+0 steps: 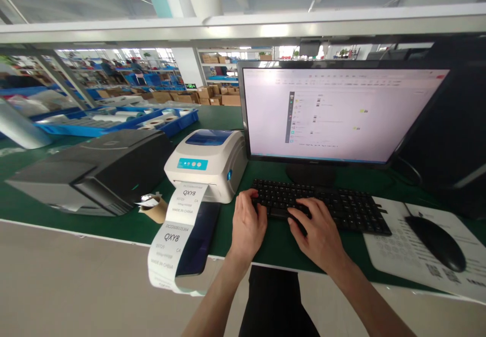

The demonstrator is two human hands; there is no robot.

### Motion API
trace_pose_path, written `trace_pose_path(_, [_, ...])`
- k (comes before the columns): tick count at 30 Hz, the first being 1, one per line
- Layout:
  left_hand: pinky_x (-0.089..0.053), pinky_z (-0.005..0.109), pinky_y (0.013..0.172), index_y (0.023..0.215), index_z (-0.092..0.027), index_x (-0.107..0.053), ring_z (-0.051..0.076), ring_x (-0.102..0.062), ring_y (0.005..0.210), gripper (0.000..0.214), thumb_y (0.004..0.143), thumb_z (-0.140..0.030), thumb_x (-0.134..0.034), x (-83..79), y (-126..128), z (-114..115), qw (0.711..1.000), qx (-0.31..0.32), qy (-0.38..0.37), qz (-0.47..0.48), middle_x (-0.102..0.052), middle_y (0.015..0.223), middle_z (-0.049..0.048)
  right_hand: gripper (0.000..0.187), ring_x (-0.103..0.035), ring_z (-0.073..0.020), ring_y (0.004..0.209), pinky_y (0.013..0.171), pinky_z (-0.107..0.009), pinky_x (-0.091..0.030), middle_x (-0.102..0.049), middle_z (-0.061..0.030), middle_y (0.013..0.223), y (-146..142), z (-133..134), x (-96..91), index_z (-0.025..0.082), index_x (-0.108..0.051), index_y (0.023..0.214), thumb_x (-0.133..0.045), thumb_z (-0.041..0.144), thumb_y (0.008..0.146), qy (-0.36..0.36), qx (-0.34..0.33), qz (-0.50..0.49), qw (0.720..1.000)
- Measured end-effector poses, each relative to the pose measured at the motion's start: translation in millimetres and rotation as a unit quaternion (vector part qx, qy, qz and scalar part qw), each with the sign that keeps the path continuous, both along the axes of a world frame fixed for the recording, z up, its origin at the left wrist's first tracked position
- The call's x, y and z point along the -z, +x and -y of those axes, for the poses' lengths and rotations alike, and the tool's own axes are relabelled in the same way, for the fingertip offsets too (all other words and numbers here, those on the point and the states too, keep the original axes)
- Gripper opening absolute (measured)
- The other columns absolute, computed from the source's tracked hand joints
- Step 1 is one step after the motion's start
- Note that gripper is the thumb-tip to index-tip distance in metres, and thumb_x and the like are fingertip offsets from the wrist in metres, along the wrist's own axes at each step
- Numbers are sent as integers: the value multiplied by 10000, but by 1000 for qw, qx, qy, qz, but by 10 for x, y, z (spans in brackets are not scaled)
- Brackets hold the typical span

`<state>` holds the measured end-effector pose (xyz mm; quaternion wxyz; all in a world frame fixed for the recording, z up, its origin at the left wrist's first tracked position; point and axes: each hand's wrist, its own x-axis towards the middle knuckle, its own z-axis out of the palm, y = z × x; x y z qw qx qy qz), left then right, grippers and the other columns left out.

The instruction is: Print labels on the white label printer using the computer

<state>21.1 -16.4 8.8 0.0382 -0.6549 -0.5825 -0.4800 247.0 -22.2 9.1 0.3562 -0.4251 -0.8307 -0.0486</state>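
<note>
My left hand (pixel 248 223) rests at the left end of a black keyboard (pixel 341 206), its fingers loosely bent over the keys and holding nothing. Over the lower middle keys lies my right hand (pixel 315 230), fingers spread and also holding nothing. Behind the keyboard stands a monitor (pixel 341 109) with a chat-like window lit on its screen. To the left of my hands is a white label printer (pixel 208 159). A strip of printed labels (pixel 172 240) marked QXY8 hangs from its front slot and curls over the table edge.
A black mouse (pixel 436 243) lies on a white mouse pad (pixel 383 256) at the right. A dark phone or tablet (pixel 201 238) sits partly under the labels. Further left are a cardboard tube (pixel 155 210), a dark grey printer (pixel 98 170) and blue trays (pixel 186 119) with rolls.
</note>
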Motion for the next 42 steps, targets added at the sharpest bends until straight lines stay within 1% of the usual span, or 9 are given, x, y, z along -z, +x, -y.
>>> trace_pose_path(4, [-617, 436, 982, 1256, -257, -518, 253, -709, 1101, 331, 990, -65, -560, 8, -19, -5, 1000, -2, -8, 7, -684, 1157, 68, 222, -537, -342, 1379, 1186, -566, -530, -603, -117, 1445, 0, 15, -17, 211, -762, 1290, -606, 281, 1148, -5, -17, 3, 1000])
trace_pose_path(9, [-629, 436, 942, 1245, -245, -538, 258, -711, 1059, 288, 1015, -73, -563, -44, 25, 17, 998, 19, 5, -62, -711, 1130, 76, 243, -585, -329, 1281, 1113, -537, -563, -629, -135, 1354, 6, -13, 27, 175, -741, 1298, -573, 288, 1164, 7, 40, -10, 999])
trace_pose_path(12, [-629, 472, 962, 1245, -235, -557, 284, -715, 1090, 255, 1037, -87, -562, -70, 61, 29, 993, 27, 12, -111, -744, 1129, 89, 249, -584, -337, 1262, 1086, -539, -564, -629, -142, 1340, 1, -37, 42, 163, -742, 1265, -548, 287, 1169, 13, 72, -7, 997])
trace_pose_path(15, [-621, 507, 986, 1252, -227, -574, 304, -722, 1105, 253, 1042, -87, -563, -82, 85, 32, 989, 22, 17, -147, -763, 1117, 92, 284, -566, -355, 1281, 1092, -564, -546, -618, -151, 1369, -24, -60, 36, 166, -729, 1326, -538, 316, 1178, 11, 90, 13, 996])
trace_pose_path(20, [-627, 499, 972, 1259, -212, -567, 301, -719, 1090, 242, 1045, -100, -572, -96, 94, 36, 990, 15, 18, -141, -748, 1132, 105, 347, -518, -375, 1358, 1153, -603, -502, -587, -159, 1445, -65, -75, 23, 194, -686, 1448, -525, 363, 1191, -7, 95, 45, 994])
trace_pose_path(28, [-631, 523, 969, 1263, -223, -568, 318, -727, 1118, 253, 1034, -117, -588, -100, 110, 33, 991, 4, 16, -136, -736, 1161, 119, 348, -528, -365, 1336, 1151, -594, -507, -591, -163, 1435, -50, -66, 35, 171, -699, 1412, -526, 371, 1186, -4, 115, 38, 993])
trace_pose_path(34, [-616, 512, 1061, 1380, -207, -538, 307, -712, 1231, 329, 1059, -140, -569, -104, 117, 31, 990, 14, -8, -139, -715, 1302, 139, 326, -473, -388, 1435, 1247, -654, -431, -558, -137, 1527, -78, -72, 18, 206, -731, 1392, -526, 351, 1185, 3, 101, 61, 993])
trace_pose_path(38, [-548, 569, 1203, 1471, -224, -495, 304, -699, 1324, 392, 1087, -161, -533, -118, 133, 18, 985, 47, -23, -167, -706, 1380, 129, 331, -520, -370, 1375, 1195, -608, -486, -600, -152, 1466, -36, -80, 30, 164, -707, 1384, -496, 333, 1192, 13, 126, 18, 992])
trace_pose_path(42, [-556, 600, 1178, 1446, -224, -522, 334, -690, 1301, 373, 1078, -171, -552, -106, 131, 21, 985, 44, -17, -166, -697, 1366, 141, 305, -541, -368, 1339, 1187, -606, -489, -629, -162, 1418, -16, -92, 35, 141, -679, 1368, -497, 303, 1185, 15, 150, 1, 989])
